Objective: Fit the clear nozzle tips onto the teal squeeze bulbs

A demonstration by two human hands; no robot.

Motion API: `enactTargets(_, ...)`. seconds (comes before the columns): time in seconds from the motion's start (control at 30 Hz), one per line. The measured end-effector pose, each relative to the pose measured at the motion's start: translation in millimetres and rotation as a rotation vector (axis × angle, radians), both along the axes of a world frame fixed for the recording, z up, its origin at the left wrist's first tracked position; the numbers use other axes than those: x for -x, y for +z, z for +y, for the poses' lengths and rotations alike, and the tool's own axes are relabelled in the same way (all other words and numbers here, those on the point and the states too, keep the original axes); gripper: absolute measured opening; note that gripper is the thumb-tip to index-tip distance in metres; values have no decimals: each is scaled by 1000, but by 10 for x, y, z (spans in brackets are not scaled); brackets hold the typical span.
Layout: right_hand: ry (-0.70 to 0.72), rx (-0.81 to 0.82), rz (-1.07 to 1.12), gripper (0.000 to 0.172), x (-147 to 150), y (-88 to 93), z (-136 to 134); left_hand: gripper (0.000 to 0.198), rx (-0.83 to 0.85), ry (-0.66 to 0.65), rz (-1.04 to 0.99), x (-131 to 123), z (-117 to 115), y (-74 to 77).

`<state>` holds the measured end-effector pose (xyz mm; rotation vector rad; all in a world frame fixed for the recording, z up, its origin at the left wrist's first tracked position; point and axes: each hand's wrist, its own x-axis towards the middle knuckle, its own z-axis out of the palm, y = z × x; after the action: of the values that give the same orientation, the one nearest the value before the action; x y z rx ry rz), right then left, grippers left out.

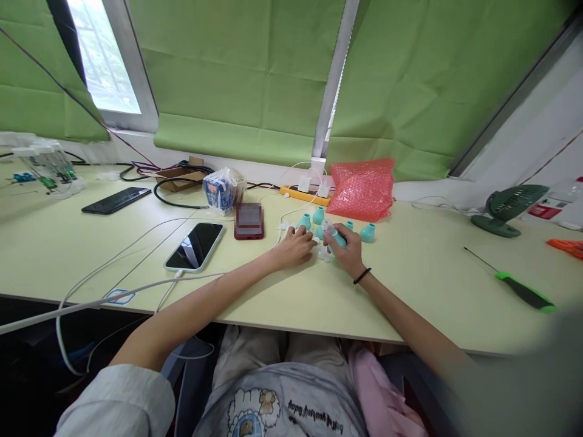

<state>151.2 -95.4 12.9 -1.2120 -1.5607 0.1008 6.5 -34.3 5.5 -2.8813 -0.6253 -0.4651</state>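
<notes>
My right hand [350,250] is closed around a small teal bulb-shaped piece [337,238], which is tilted and has a clear part at its upper end. Beside it, my left hand [295,247] rests low over the table with its fingers apart, touching or close to small clear pieces [324,255]. What lies under those fingertips is too small to make out. Several more teal pieces stand just beyond my hands, among them one [318,214] at the back and one [368,232] to the right.
A red bubble-wrap bag [362,189] and an orange power strip [304,194] lie at the back. Left are a phone [195,247] on a white cable, a dark red device [249,221] and a wrapped blue box [223,191]. Right are a screwdriver [523,290] and a green fan [507,209].
</notes>
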Motion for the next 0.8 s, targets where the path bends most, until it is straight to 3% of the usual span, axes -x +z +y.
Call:
enactTargets(0.23, 44, 38, -94, 19, 41, -37, -12, 24, 206, -14, -155, 16, 48, -9)
enactTargets(0.43, 49, 64, -141, 19, 66, -50, -34, 42, 530, 78, -539, 70, 184, 152)
enactTargets(0.53, 47, 82, -173, 19, 77, -52, -32, 41, 763, 105, -741, 109, 262, 222)
enactTargets(0.8, -29, 105, -247, 20, 73, -100, 23, 17, 1307, -102, -996, 131, 209, 287)
